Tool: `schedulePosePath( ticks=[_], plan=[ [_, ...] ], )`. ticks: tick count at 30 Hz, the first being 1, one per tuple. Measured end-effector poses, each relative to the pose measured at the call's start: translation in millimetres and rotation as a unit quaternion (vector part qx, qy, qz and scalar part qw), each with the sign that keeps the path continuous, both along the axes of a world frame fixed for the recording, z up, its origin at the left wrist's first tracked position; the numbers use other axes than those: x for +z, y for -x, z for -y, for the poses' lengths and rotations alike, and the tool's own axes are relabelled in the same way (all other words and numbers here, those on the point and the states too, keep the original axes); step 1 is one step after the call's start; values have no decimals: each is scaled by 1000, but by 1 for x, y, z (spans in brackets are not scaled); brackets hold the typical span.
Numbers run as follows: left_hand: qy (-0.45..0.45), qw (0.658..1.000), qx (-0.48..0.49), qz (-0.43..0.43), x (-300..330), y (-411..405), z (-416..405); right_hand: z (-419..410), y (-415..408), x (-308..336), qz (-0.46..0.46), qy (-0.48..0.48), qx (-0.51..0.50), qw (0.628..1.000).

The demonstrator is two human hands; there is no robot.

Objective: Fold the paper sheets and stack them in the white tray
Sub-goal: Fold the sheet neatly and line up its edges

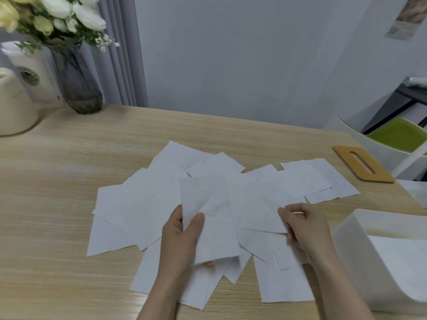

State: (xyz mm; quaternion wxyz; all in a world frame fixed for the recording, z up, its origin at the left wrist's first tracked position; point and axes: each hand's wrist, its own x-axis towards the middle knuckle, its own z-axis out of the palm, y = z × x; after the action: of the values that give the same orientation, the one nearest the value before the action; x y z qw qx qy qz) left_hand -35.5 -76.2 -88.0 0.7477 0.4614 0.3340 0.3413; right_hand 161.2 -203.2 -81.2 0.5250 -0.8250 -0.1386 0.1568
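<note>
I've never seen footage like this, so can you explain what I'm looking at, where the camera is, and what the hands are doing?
There is no machine here, just a person's two bare hands. The single picture comes from a camera worn on the head, looking down at a wooden table. Loose white sheets lie scattered and overlapping on it. The left hand grips one sheet, thumb on top. The right hand pinches the edge of another sheet. A white tray stands at the right with paper inside. A vase of flowers stands far left.
</note>
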Motion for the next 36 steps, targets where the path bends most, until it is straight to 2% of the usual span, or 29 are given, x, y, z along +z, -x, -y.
schedulePosePath(
  ticks=[3, 8, 13, 16, 20, 24, 29, 36],
  plan=[
    [-4, 1000, -4, -3, 1, 0, 0, -2, 3, 2, 27, -14, -5, 1000],
    [-4, 1000, -6, 1, 4, 1, 1, -5, 8, 6, -22, -11, -1, 1000],
    [-3, 1000, -6, -4, 1, 1, 0, 1, 12, 4, 111, 98, -12, 989],
    [-1, 1000, -5, -1, 0, 2, 0, -1, 18, 8, 147, 65, -24, 987],
    [6, 1000, -1, 6, 2, 2, 0, -8, 26, 20, 81, -86, -35, 992],
    [19, 1000, 8, 12, 3, 2, -1, -14, 45, 37, -43, -177, -3, 983],
    [5, 1000, 21, 13, -1, 0, -3, -26, 76, 42, -130, -191, 84, 969],
    [-4, 999, 43, 15, -1, -1, -4, -30, 99, 30, -67, -122, 152, 979]
  ],
)
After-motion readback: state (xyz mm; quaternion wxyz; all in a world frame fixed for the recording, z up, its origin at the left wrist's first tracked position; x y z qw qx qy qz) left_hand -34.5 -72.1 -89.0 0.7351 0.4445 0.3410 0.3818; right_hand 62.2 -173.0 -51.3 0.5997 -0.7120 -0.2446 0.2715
